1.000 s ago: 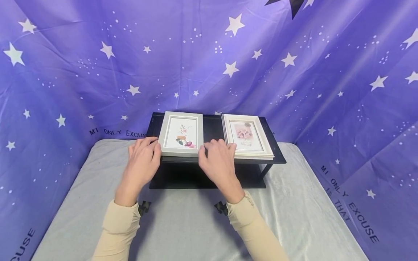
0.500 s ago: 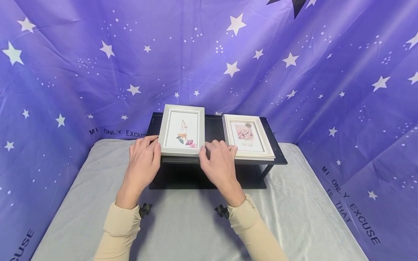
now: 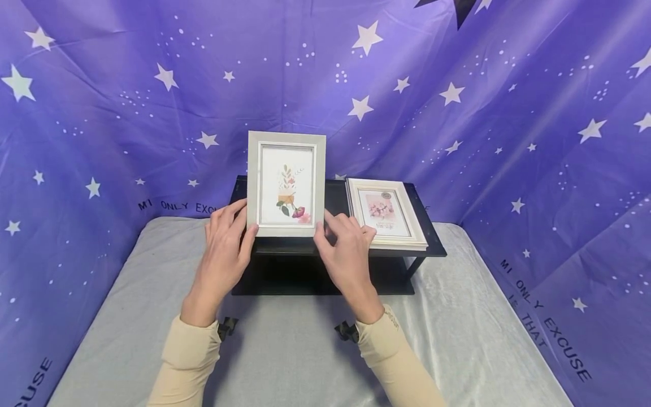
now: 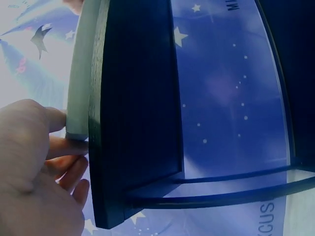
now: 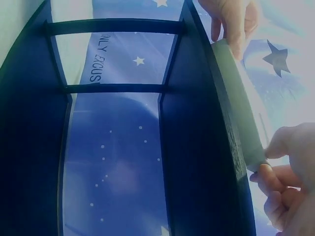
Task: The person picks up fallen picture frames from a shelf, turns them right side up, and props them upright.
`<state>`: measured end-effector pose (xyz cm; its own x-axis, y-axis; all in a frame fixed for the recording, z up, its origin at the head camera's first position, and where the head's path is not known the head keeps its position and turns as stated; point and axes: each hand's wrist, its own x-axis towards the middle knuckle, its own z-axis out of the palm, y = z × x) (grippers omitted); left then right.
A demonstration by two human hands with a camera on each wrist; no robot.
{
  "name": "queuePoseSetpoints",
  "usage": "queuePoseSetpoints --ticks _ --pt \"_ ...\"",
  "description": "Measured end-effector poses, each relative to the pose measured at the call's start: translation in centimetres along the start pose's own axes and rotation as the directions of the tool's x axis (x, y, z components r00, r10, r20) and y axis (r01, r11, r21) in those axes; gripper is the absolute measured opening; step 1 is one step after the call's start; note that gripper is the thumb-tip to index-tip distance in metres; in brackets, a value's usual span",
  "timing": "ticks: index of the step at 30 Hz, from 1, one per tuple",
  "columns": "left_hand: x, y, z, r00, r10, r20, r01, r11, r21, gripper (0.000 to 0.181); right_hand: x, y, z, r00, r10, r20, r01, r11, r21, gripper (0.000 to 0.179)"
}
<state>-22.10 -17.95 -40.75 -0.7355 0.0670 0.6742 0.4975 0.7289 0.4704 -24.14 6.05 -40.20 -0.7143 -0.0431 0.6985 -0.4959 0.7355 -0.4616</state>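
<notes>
A pale grey picture frame [image 3: 254, 181] with a floral print tilts up toward me, its lower edge close over the black two-tier shelf [image 3: 335, 198]. My left hand [image 3: 224, 243] pinches its lower left corner, thumb on the front. At the opposite lower corner my right hand [image 3: 348, 249] pinches it the same way. Both wrist views show the frame's grey bottom edge [image 4: 78, 93] along the shelf board, with thumb and fingers at its ends. Right of it, a cream picture frame [image 3: 414, 220] with a pink flower print lies flat on the shelf top, close to my right hand's fingers.
The shelf's lower board [image 3: 290, 277] rests on a grey cloth-covered table [image 3: 483, 316]. A purple star-printed curtain [image 3: 193, 102] hangs behind and along both sides. Small dark devices show beside each cuff, such as the left one [image 3: 227, 328].
The grey picture frame has swung up from lying flat on the shelf top to a steep tilt facing me. Both hands stayed at its lower corners and rose slightly. The cream frame has not moved.
</notes>
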Motion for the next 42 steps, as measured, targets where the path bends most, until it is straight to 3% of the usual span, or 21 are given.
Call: queuePoseSetpoints --ticks 5,10,18,36,42 --pt "0.1 0.0 0.3 0.998 0.017 -0.062 -0.017 1.0 -0.006 0.044 -0.1 0.2 -0.1 0.999 0.038 0.021 -0.039 0.998 0.056 0.03" --pt "0.0 -0.1 0.4 0.996 0.033 -0.082 -0.03 0.999 0.032 0.04 -0.2 0.3 -0.2 0.999 0.039 0.004 -0.04 0.997 0.07 0.031" --pt "-0.2 -0.5 0.8 0.993 0.055 -0.101 -0.047 0.996 0.077 0.027 -0.5 0.4 0.0 0.999 0.016 -0.041 -0.015 1.0 0.014 0.032" --pt "0.2 -0.5 1.4 0.994 0.014 -0.109 -0.002 0.994 0.112 0.038 -0.5 0.9 0.6 0.998 -0.015 -0.058 0.009 0.994 -0.105 0.026" --pt "-0.3 -0.6 1.7 0.994 -0.024 -0.103 0.036 0.993 0.113 0.041 -1.0 0.9 0.8 0.998 -0.028 -0.048 0.021 0.991 -0.133 0.023"
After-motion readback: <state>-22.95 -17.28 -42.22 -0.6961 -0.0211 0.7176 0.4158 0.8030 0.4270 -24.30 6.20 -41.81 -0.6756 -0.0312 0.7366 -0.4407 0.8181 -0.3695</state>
